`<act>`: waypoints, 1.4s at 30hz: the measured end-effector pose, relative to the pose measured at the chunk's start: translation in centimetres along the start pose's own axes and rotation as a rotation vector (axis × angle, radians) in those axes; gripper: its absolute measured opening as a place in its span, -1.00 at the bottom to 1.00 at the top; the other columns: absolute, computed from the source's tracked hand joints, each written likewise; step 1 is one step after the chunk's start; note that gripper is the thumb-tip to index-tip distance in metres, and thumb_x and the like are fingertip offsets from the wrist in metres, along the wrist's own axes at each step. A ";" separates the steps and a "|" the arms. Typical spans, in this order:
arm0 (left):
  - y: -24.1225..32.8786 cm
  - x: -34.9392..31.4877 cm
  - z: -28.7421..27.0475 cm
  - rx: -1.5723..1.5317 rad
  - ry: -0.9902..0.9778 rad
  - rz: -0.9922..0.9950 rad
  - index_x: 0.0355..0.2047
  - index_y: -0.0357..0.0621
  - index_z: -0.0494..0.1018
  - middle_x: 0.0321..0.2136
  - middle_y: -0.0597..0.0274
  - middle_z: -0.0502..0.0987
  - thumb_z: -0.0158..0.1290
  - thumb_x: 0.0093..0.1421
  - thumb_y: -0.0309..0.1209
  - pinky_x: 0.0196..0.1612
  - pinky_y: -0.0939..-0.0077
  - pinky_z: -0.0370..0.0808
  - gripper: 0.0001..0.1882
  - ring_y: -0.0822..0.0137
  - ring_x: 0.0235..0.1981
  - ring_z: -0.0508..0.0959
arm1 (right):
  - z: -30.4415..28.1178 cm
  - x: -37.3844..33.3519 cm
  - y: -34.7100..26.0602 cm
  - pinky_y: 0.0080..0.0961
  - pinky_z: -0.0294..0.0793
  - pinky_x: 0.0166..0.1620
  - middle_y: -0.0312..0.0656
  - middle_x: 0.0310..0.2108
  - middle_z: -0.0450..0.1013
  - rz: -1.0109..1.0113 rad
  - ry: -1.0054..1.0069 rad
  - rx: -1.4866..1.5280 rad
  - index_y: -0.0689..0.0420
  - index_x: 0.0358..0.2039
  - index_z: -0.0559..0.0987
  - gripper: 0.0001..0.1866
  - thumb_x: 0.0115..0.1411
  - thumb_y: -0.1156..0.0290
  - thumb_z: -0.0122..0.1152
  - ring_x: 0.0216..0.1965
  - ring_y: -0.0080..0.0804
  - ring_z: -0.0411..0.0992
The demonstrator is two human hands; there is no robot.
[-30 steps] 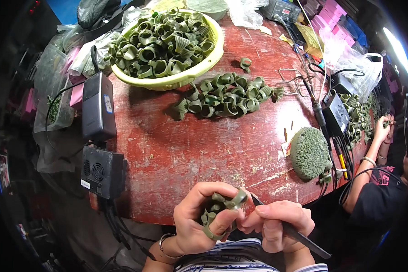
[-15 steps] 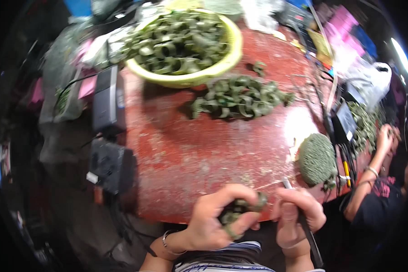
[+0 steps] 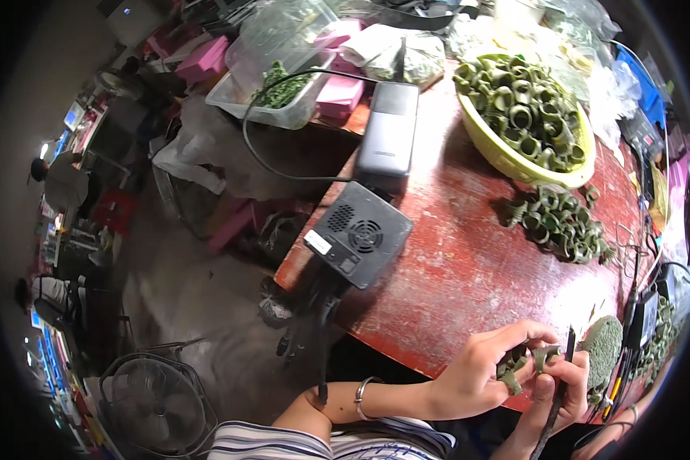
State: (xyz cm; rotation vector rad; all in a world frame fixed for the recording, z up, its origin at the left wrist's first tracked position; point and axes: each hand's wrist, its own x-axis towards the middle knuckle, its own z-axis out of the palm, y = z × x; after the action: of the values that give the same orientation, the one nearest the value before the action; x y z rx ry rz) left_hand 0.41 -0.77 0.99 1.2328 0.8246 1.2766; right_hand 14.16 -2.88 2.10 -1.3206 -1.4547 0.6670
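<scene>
The red worktop (image 3: pixel 452 284), scuffed and worn pale in patches, spreads out in front of me. Near its far edge stands the yellow-green basket (image 3: pixel 489 144), heaped with dark green ring-shaped pieces. Off to the left is a clear plastic tub (image 3: pixel 280 116) with small green bits inside. Nearer me, at the worktop's left edge, sits a black box (image 3: pixel 364 238) with a round vent, and just beyond it a slim grey-black device (image 3: pixel 387 138). A loose pile of green rings (image 3: pixel 560 224) lies just this side of the basket. The round, rough-faced green pad (image 3: pixel 602 351) is just beyond my hands on the right. My left hand (image 3: pixel 483 376) curls around a few rings, with one ring (image 3: pixel 543 357) showing by its fingertips. My right hand (image 3: pixel 569 391) grips a thin dark tool (image 3: pixel 570 341), tip upward, close beside that ring; whether they touch, I can't tell.
</scene>
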 end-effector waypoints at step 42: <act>1.9 0.4 -1.9 -0.964 -0.102 -0.653 -0.44 -0.42 0.28 -0.67 0.06 0.33 0.01 0.08 -0.48 -0.86 0.66 0.13 -0.80 0.41 -0.84 0.34 | -1.3 0.0 -3.0 -0.51 0.51 -0.46 0.03 -0.54 0.50 0.246 -0.134 0.519 0.36 -0.42 0.53 -0.85 0.05 0.50 0.18 -0.52 -0.30 0.52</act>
State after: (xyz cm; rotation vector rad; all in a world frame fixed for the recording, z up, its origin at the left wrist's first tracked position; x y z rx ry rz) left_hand -1.83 -0.22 2.45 0.2084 0.3729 0.8588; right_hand 14.24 -3.96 5.26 -1.0619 -1.1204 1.2221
